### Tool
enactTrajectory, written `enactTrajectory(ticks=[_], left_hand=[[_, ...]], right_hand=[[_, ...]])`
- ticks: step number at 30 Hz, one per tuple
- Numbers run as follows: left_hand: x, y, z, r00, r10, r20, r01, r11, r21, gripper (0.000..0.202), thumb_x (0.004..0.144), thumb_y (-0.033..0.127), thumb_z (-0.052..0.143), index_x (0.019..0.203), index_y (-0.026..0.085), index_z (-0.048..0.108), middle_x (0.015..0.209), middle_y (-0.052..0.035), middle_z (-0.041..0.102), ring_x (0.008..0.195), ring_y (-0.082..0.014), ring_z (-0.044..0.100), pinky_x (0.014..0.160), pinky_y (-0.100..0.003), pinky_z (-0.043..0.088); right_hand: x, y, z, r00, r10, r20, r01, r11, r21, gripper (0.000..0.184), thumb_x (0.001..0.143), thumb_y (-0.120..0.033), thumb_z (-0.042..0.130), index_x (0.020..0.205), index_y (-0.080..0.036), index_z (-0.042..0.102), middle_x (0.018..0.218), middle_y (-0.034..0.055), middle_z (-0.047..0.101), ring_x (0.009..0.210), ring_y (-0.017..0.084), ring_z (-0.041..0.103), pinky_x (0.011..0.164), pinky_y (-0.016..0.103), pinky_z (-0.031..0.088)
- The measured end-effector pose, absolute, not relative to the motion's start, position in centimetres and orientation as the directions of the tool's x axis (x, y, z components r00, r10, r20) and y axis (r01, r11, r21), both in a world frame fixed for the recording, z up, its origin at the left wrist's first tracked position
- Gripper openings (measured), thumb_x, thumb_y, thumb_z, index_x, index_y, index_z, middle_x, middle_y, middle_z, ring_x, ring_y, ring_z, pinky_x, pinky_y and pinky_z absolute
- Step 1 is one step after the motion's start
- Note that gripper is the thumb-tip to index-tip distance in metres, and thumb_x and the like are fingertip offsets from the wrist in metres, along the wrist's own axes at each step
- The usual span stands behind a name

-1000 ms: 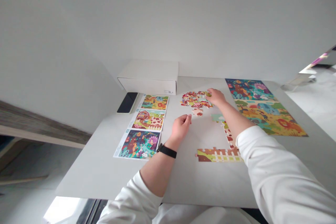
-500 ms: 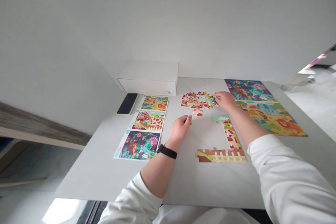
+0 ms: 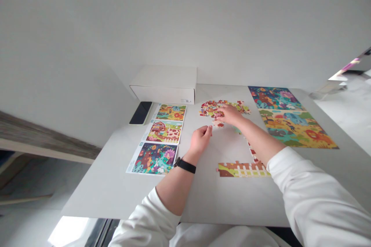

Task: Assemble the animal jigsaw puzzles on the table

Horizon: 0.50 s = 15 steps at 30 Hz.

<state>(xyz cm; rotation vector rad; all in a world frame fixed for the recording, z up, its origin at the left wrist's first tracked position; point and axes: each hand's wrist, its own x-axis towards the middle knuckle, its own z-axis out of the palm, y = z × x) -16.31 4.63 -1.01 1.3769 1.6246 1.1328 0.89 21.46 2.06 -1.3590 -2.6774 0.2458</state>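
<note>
My right hand (image 3: 230, 115) reaches over a loose pile of puzzle pieces (image 3: 208, 107), its thumb and fingers closed around a pinkish puzzle piece (image 3: 219, 114) at the pile's near side. A cow-patterned puzzle piece (image 3: 218, 124) lies just below it. Left of that, my left hand (image 3: 200, 139) rests on the table with fingers curled and thumb pressed against them; whatever they hold, if anything, is hidden. Nearer me, a partly joined puzzle border (image 3: 243, 170) shows a white fence. Its right side runs up under my right forearm, which covers much of it.
Left of my left hand lies a sheet with three small pictures (image 3: 164, 132), beside a phone (image 3: 140, 113). A white box (image 3: 165, 92) stands against the wall. Two larger finished pictures (image 3: 298, 127) lie at the right. All are on a grey-white table (image 3: 116, 189).
My right hand has moved left from the pile's right end to its near middle. Several pieces now lie spread at the pile's right end. My left hand has barely moved.
</note>
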Motion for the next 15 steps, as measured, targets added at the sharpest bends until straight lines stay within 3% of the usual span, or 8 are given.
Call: enactTrajectory(ticks=[6, 11, 15], left_hand=[[-16.3, 4.7, -1.0, -0.177, 0.984, 0.025, 0.359, 0.04, 0.933, 0.052, 0.102, 0.059, 0.045, 0.068, 0.022, 0.057, 0.059, 0.0036, 0.046, 0.064, -0.0158, 0.05, 0.065, -0.03, 0.033], [-16.4, 4.8, -1.0, -0.178, 0.983, 0.039, 0.366, 0.029, 0.93, 0.051, 0.102, 0.057, 0.045, 0.068, 0.022, 0.056, 0.059, 0.0031, 0.047, 0.064, -0.0159, 0.049, 0.063, -0.03, 0.032], [-16.5, 4.8, -0.9, -0.193, 0.98, 0.056, 0.364, 0.018, 0.931, 0.046, 0.102, 0.056, 0.047, 0.074, 0.022, 0.06, 0.062, 0.0031, 0.051, 0.065, -0.016, 0.051, 0.063, -0.029, 0.034]], right_hand=[[1.5, 21.1, 2.1, -0.508, 0.847, 0.157, 0.788, 0.53, -0.313, 0.023, 0.091, -0.024, 0.078, 0.114, -0.024, 0.076, 0.122, 0.0105, 0.08, 0.116, 0.031, 0.072, 0.103, 0.041, 0.053], [3.2, 20.0, 2.3, -0.421, 0.889, 0.178, 0.651, 0.433, -0.624, 0.012, 0.093, -0.021, 0.066, 0.101, -0.024, 0.075, 0.103, 0.0049, 0.083, 0.093, 0.023, 0.076, 0.089, 0.036, 0.057], [5.5, 16.8, 2.8, -0.385, 0.91, 0.15, 0.502, 0.343, -0.793, 0.015, 0.092, -0.033, 0.071, 0.102, -0.024, 0.076, 0.097, 0.0056, 0.083, 0.09, 0.024, 0.077, 0.088, 0.039, 0.06]])
